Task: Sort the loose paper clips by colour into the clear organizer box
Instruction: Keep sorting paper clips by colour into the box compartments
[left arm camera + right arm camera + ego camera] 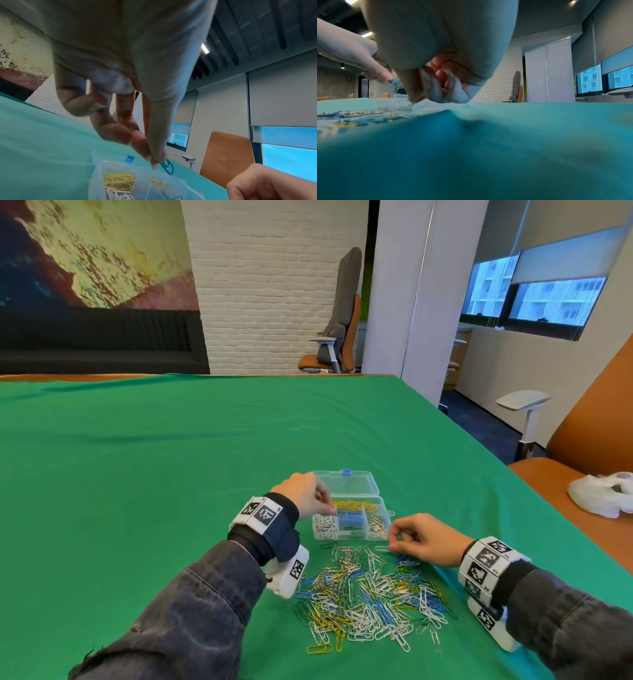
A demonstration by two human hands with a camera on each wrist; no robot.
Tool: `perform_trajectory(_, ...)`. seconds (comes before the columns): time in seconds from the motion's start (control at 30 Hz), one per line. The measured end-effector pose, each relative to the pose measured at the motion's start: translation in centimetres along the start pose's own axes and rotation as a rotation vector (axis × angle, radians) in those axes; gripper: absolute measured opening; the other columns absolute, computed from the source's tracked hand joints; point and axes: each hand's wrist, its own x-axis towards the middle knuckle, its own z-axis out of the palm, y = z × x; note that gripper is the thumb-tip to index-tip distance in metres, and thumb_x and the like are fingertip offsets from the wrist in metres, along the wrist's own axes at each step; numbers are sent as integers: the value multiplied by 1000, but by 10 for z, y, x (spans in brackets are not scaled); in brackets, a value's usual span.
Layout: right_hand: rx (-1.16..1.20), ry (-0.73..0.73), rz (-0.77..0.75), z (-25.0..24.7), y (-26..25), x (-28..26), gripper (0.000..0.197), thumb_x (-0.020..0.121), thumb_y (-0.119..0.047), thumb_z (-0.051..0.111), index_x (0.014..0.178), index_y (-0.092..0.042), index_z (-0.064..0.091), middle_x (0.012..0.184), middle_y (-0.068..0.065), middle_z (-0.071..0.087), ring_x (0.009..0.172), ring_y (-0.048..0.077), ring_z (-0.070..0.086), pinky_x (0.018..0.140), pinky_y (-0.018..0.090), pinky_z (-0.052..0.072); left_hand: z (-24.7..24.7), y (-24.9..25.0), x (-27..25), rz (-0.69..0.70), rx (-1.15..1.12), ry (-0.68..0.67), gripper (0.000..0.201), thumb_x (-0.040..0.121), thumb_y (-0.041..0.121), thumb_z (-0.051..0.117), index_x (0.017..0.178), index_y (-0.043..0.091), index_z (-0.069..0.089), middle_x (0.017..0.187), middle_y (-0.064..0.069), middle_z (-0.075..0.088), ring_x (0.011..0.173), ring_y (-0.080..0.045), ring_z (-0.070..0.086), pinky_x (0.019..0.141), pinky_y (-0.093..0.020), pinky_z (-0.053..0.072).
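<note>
Nearest the camera, dark denim sleeves [191, 604] reaching in from both lower corners, each wrist wrapped in a white band [262, 513] printed with black square markers. Between the forearms, on the green-covered tabletop [171, 457], a loose heap of paper clips [370, 590] in blue, yellow, white and silver. Just beyond the heap, a clear organizer box [352, 518], lid folded back on the far side with a small blue latch [346, 472]. Inside the box, white clips [324, 525] in the near left compartment, blue in the middle, silver in the near right, yellow along the far row.

Left hand [306, 496] raised over the box's left side, thumb and fingertips [152, 157] pinching one blue paper clip [167, 167] that hangs above the compartments. Right hand [424, 539] low on the cloth at the heap's far right edge, just beside the box's near right corner, fingers curled inward with tips together; cannot tell whether a clip sits between them.

At the far right, an orange chair [589, 440] with a crumpled white plastic bag [603, 494] on its seat. Beyond the tabletop, a white brick pillar [274, 285].
</note>
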Motion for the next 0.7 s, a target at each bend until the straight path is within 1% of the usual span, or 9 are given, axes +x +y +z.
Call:
perform_trajectory(0.1,1,5,21,-5,1,3,11,90,-23,65,84,-14,65,52,-9,39,48,6,34,53,17,33,0,-4,0,-15,-34,-26,12,82,30,75,84,19,73,75,11,62,74,-9,59,78,-31,55)
perform_trajectory(0.17,6,10,32,-8,0,7,11,91,-23,64,83,-16,64,50,-10,38,47,5,33,52,17,33,0,-6,0,-25,-44,-30,13,82,28,76,87,16,74,76,11,63,74,-10,60,78,-31,55)
perform_trajectory(0.27,13,14,22,-11,-5,13,12,91,-22,64,79,-19,62,48,-11,38,45,3,33,51,15,32,0,-8,0,-35,-46,-22,11,83,26,75,89,17,74,78,10,64,73,-10,60,79,-33,56)
perform_trajectory(0.37,28,31,15,-14,-12,22,12,91,-20,64,80,-16,63,48,-11,39,44,3,32,49,12,30,-1,-9,0,-38,-55,-18,11,84,24,73,91,15,74,80,8,65,72,-10,59,80,-34,56)
perform_trajectory(0.43,27,45,22,-14,-15,29,12,91,-21,63,81,-14,62,49,-10,40,44,3,33,48,13,30,-1,-9,1,-38,-58,-18,12,85,24,73,92,15,74,83,5,66,75,-12,61,81,-35,56)
perform_trajectory(0.5,7,63,29,-13,-18,35,13,92,-22,63,81,-15,61,50,-10,40,42,2,33,47,13,30,-1,-9,1,-39,-69,-22,12,84,24,73,93,15,74,87,2,69,77,-14,63,82,-36,56)
perform_trajectory(0.57,-7,68,36,-12,-21,40,12,92,-21,63,81,-15,61,51,-10,42,41,1,34,47,11,30,0,-8,1,-39,-76,-30,13,85,23,73,94,14,74,90,-1,71,74,-13,62,81,-34,56)
perform_trajectory(0.63,-4,63,44,-11,-24,44,11,92,-19,62,84,-12,62,52,-9,43,41,0,35,47,10,32,0,-8,0,-37,-82,-39,13,86,23,72,94,13,74,89,0,70,68,-10,59,78,-31,55)
perform_trajectory(0.7,-8,56,45,-11,-27,47,10,93,-19,61,85,-12,62,52,-9,44,41,0,37,48,10,34,0,-7,0,-40,-81,-54,12,86,23,72,93,13,73,87,0,70,65,-8,58,75,-29,54)
